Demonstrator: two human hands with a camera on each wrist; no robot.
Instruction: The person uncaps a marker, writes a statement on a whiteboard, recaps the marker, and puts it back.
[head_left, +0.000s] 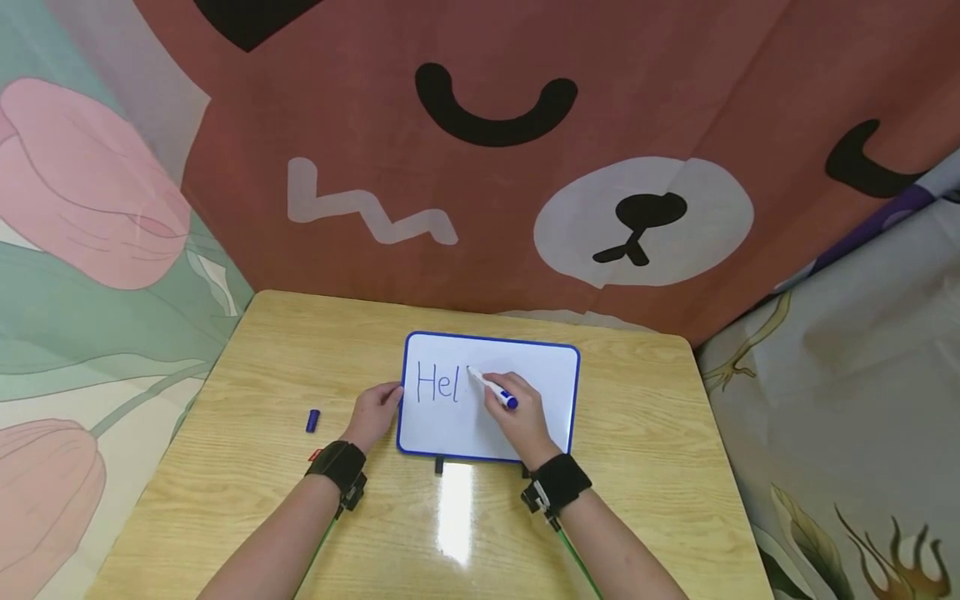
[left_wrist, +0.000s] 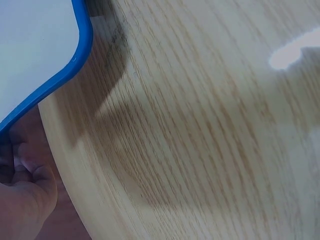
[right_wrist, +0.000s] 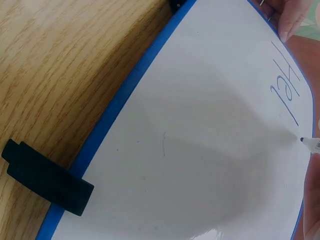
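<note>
A small whiteboard (head_left: 450,433) with a blue frame stands on the table, the letters "Hel" (head_left: 438,383) written in blue on its left half. My right hand (head_left: 521,417) grips a white marker (head_left: 491,387) with a blue end. The marker's dark tip is at the board's face, just right of the "l", as the right wrist view also shows. At the board's left edge, my left hand (head_left: 375,414) pinches the frame, its thumb at the front and fingers partly hidden behind. A blue marker cap (head_left: 312,421) lies on the table left of that hand.
Black feet (right_wrist: 50,177) clip onto the board's lower edge. The wooden table (head_left: 285,358) reflects a bright patch of light below the board. Behind it hangs a brown curtain (head_left: 360,275) with a bear print, and patterned cloths (head_left: 67,350) hang at both sides.
</note>
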